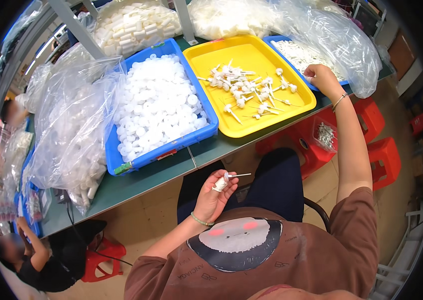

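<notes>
My left hand (pixel 210 201) is raised above my lap, its fingers closed around a small white plastic part (pixel 219 185) with a thin pale rod sticking out to the right. At the near edge of the right-hand blue tray (pixel 342 83), my right hand (pixel 323 79) has its fingertips pinched together over small white pieces (pixel 299 56). What sits between those fingertips is too small to name. Between the trays, a yellow tray (pixel 236 127) holds a loose heap of white parts with thin rods (pixel 241 85).
A large blue tray (pixel 211 125) full of white round plastic pieces stands left of the yellow one. Clear plastic bags (pixel 71 115) of white parts crowd the green table (pixel 156 181). Red stools (pixel 384 160) and a small box of parts (pixel 325 135) are at right. Another person (pixel 46 260) sits at left.
</notes>
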